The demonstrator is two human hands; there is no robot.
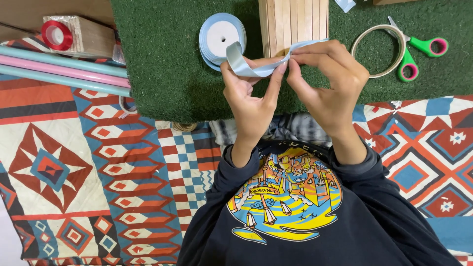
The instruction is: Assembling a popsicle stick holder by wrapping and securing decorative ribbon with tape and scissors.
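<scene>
Left hand (251, 101) pinched the pale blue satin ribbon (256, 66) shut between thumb and fingers; right hand (327, 81) nipped its far end, keeping it taut | ribbon held above green turf mat (167, 64), its loose end curling toward its spool (221, 37) | green-pink scissors (419, 51), tape ring (378, 49) near.

Between my hands and the far side of the green mat (167, 74) stand the ribbon spool (221, 37) and the wooden slat block (293, 22), close together. To my right the tape ring (379, 49) and scissors (419, 51) crowd the mat. Bare turf lies to my left, before the paper rolls (59, 69).
</scene>
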